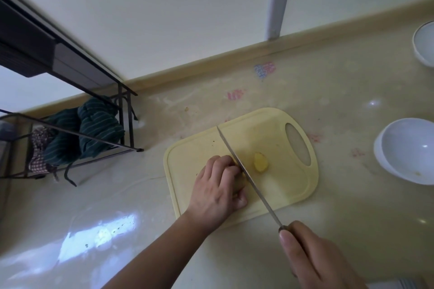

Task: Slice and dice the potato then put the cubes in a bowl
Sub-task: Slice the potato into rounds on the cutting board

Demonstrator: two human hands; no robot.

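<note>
right hand (312, 258): nearest the camera, lower right, fingers wrapped round the dark handle of the knife, thumb laid along the top of the handle.
knife: long thin steel-bladed kitchen knife (244, 171), blade runs from the handle up and left across the board, tip near the board's far edge; blade sits right against the held potato piece.
left hand (218, 185): palm down on the board, fingers curled over and gripping the larger potato piece, fingertips just beside the blade.
held potato: pale yellow peeled potato piece (242, 183), mostly hidden under the left hand, only a bit shows next to the blade; rests on the board.
cut piece: small yellow potato slice (260, 162), lying on the board on the right side of the blade, apart from the hand.
board: pale yellow plastic cutting board with oval handle hole (281, 129), flat on the bench, hole end to the right.
bench: glossy beige stone bench (164, 230), faint pink and blue marks on its surface beyond the board.
near bowl: white round bowl (406, 150), on the bench right of the board, well apart from it; small specks inside, cannot tell what.
far bowl: second white bowl (425, 42), partly cut off at the right edge, near the wall.
rack: dark metal wire rack (122, 124), far left on the bench, with dark green striped cloth (98, 124) and a checked cloth (38, 155) in it.
wall: plain white wall (164, 19) behind the bench, a white vertical pipe (279, 0) running down it.
</note>
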